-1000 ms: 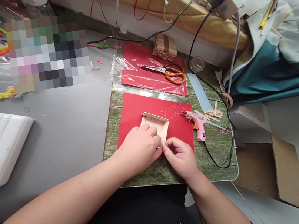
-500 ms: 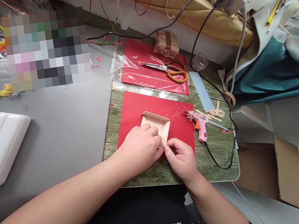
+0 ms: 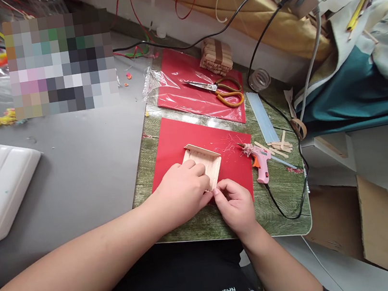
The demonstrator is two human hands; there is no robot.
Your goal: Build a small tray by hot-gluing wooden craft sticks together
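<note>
Frame (image 3: 213,166) of pale sticks lies on the red sheet (image 3: 170,146), far wall standing, near edge partly covered. Left hand (image 3: 185,185) grasps it, fingers over the inner face, thumb at the near edge; right hand (image 3: 235,205) pinches the near right corner. Exact contact beneath the fingers is hidden. Advised: press evenly from both sides, avoid sliding, hold the edge square to the base, keep fingertips off any hot glue. Glue gun (image 3: 261,162) lies at right, nozzle over the sheet, beside glue threads (image 3: 228,142).
</note>
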